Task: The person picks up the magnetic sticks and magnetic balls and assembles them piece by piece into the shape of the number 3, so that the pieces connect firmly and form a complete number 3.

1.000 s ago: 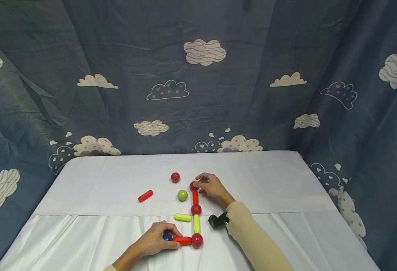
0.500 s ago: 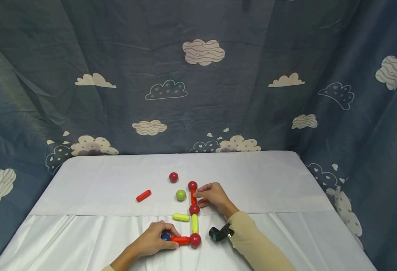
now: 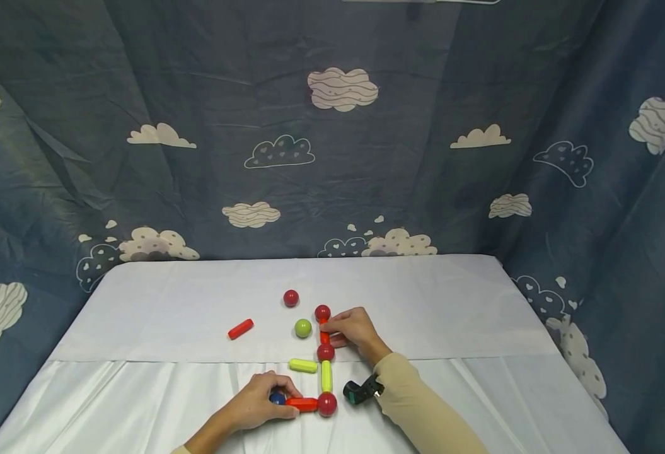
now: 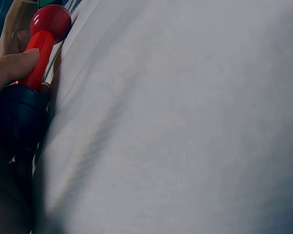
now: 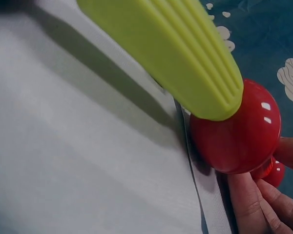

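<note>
My left hand [image 3: 258, 400] holds a short red rod [image 3: 304, 405] between thumb and fingers. A blue ball [image 3: 277, 397] sits at the rod's near end, partly hidden by the hand; a red ball [image 3: 327, 404] is at its other end. From that ball a yellow-green rod [image 3: 326, 376] runs away to a middle red ball [image 3: 325, 352]. Beyond it, my right hand [image 3: 357, 331] pinches a second red rod [image 3: 324, 335], topped by a far red ball [image 3: 323, 312]. In the right wrist view, fingers [image 5: 249, 200] flank that rod behind the middle ball [image 5: 239, 129].
Loose pieces lie left of the chain: a green ball [image 3: 302, 328], a red ball [image 3: 290, 298], a red rod [image 3: 241, 328] and a yellow-green rod [image 3: 303, 366]. A white cloth [image 3: 139, 315] covers the table, and a dark cloud-print curtain [image 3: 287, 189] hangs behind.
My right hand has moved from the far red ball down toward me onto the red rod below it. The left hand keeps its hold, and the joined pieces stay in the same arrangement.
</note>
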`<action>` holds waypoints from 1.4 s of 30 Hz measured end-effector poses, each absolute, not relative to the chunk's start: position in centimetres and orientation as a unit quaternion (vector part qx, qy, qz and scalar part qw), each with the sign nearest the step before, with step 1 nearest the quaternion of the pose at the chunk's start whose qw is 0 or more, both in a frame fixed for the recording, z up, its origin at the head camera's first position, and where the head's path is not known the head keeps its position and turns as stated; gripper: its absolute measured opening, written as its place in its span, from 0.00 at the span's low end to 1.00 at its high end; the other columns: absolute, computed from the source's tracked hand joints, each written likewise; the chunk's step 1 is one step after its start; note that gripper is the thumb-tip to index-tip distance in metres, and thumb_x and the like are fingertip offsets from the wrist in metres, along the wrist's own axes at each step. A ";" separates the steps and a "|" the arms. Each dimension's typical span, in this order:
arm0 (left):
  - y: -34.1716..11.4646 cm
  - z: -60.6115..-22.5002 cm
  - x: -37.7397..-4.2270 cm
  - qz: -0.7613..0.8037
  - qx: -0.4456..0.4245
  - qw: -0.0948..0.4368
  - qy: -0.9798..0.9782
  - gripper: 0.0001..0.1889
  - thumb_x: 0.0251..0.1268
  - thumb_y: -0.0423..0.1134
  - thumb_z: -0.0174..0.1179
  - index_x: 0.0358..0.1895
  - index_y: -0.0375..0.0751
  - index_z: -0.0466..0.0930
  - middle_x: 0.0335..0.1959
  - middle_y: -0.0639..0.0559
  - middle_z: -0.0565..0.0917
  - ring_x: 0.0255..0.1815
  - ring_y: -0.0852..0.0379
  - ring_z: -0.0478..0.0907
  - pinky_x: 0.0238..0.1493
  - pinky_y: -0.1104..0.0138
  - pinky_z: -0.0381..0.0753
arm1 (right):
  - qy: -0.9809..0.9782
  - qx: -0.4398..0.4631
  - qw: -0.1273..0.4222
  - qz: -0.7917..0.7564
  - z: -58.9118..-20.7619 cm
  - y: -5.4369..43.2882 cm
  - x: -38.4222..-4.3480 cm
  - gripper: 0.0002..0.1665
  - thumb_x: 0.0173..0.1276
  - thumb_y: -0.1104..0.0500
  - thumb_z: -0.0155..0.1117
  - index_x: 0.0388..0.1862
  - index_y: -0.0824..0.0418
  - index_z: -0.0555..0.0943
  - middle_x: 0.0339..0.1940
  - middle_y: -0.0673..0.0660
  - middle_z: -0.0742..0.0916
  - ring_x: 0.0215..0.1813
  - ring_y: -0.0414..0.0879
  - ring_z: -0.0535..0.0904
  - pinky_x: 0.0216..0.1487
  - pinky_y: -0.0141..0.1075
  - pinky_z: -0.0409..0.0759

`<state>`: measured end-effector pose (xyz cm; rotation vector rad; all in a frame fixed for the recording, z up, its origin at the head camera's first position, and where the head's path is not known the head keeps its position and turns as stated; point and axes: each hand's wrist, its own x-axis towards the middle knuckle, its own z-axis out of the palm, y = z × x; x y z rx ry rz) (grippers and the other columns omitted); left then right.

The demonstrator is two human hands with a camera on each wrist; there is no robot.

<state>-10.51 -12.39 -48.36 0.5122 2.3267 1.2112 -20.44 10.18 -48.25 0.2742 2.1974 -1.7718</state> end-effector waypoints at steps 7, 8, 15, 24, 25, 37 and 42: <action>-12.4 -48.4 -10.5 0.443 0.192 0.229 0.845 0.08 0.53 0.44 0.71 0.36 0.53 0.84 0.33 0.62 0.79 0.40 0.57 0.68 0.47 0.56 0.62 | 0.757 0.099 0.154 -0.627 -48.7 10.4 -20.6 0.13 0.54 0.64 0.74 0.36 0.71 0.83 0.28 0.58 0.88 0.21 0.42 0.83 0.24 0.34 0.81; -12.4 -48.4 -10.5 0.444 0.192 0.229 0.845 0.08 0.53 0.44 0.71 0.36 0.53 0.84 0.33 0.62 0.79 0.40 0.57 0.68 0.47 0.56 0.62 | 0.757 0.100 0.155 -0.627 -48.7 10.4 -20.6 0.13 0.54 0.64 0.74 0.36 0.71 0.83 0.28 0.58 0.88 0.21 0.42 0.83 0.24 0.34 0.81; -12.8 -48.5 -10.6 0.450 0.208 0.226 0.838 0.09 0.55 0.45 0.70 0.38 0.51 0.84 0.32 0.62 0.78 0.37 0.59 0.70 0.45 0.61 0.64 | 0.760 0.105 0.160 -0.621 -48.8 10.3 -20.5 0.13 0.55 0.63 0.74 0.38 0.70 0.84 0.28 0.57 0.88 0.22 0.42 0.83 0.25 0.34 0.81; -15.8 -48.3 -13.3 0.478 0.142 0.085 0.863 0.10 0.56 0.40 0.69 0.40 0.41 0.83 0.27 0.57 0.77 0.27 0.63 0.71 0.29 0.71 0.70 | 0.755 0.111 0.166 -0.625 -48.8 10.3 -20.6 0.14 0.54 0.64 0.74 0.37 0.70 0.84 0.27 0.57 0.87 0.21 0.42 0.83 0.24 0.34 0.81; -16.4 -48.3 -13.7 0.473 0.126 0.052 0.871 0.10 0.56 0.38 0.69 0.39 0.41 0.83 0.26 0.57 0.77 0.26 0.63 0.71 0.29 0.71 0.70 | 0.755 0.111 0.166 -0.624 -48.8 10.3 -20.6 0.14 0.54 0.64 0.74 0.37 0.70 0.84 0.27 0.57 0.87 0.21 0.42 0.83 0.24 0.34 0.81; -20.8 -47.9 -18.8 0.419 0.024 -0.014 0.908 0.14 0.56 0.35 0.69 0.46 0.39 0.81 0.37 0.48 0.80 0.37 0.53 0.72 0.36 0.63 0.69 | 0.758 0.117 0.166 -0.619 -48.6 10.4 -20.8 0.13 0.55 0.63 0.74 0.37 0.69 0.84 0.26 0.57 0.87 0.20 0.42 0.82 0.24 0.33 0.80; -20.8 -48.5 -19.5 0.415 0.011 0.034 0.909 0.19 0.52 0.35 0.72 0.48 0.37 0.81 0.38 0.49 0.81 0.37 0.53 0.70 0.36 0.64 0.68 | 0.754 0.121 0.168 -0.624 -48.5 10.3 -20.7 0.13 0.55 0.63 0.74 0.38 0.69 0.84 0.27 0.57 0.88 0.20 0.42 0.83 0.24 0.33 0.80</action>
